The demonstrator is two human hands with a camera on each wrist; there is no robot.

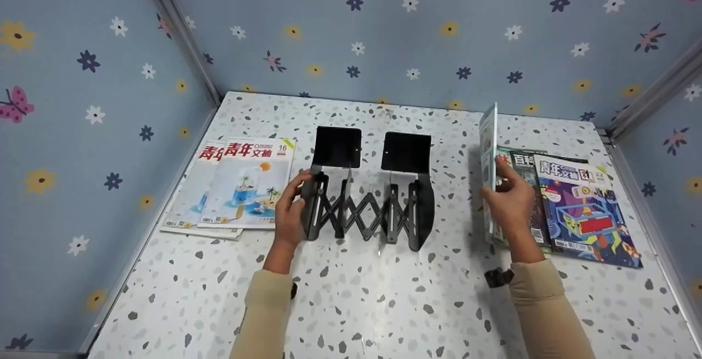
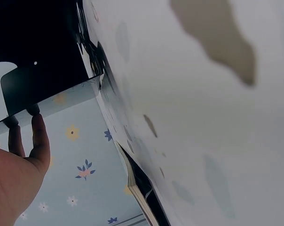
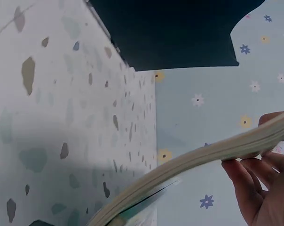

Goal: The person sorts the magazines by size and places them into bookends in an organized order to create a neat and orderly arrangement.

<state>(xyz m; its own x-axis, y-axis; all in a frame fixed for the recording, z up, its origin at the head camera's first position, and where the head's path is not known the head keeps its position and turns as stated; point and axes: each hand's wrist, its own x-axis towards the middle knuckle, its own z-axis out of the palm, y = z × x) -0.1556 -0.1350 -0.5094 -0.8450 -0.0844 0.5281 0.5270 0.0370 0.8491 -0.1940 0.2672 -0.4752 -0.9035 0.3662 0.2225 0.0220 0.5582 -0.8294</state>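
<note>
A black expandable bookend [image 1: 368, 211] stands in the middle of the table, its crisscross slats between two upright end plates. My left hand [image 1: 289, 211] is at its left end; in the left wrist view the fingertips touch the edge of the black plate [image 2: 43, 56], with the fingers fairly straight. On the right, my right hand [image 1: 511, 197] pinches a magazine [image 1: 488, 167] held upright, seen nearly edge-on. The right wrist view shows the bent page edges of this magazine [image 3: 193, 160] between thumb and fingers.
Left of the bookend lie two overlapping magazines [image 1: 241, 183] with pale covers. To the right, a dark green magazine [image 1: 529, 183] and a purple-blue one [image 1: 589, 211] overlap on the speckled table [image 1: 378, 304]. Flowered blue panels [image 1: 384, 30] enclose the back and sides.
</note>
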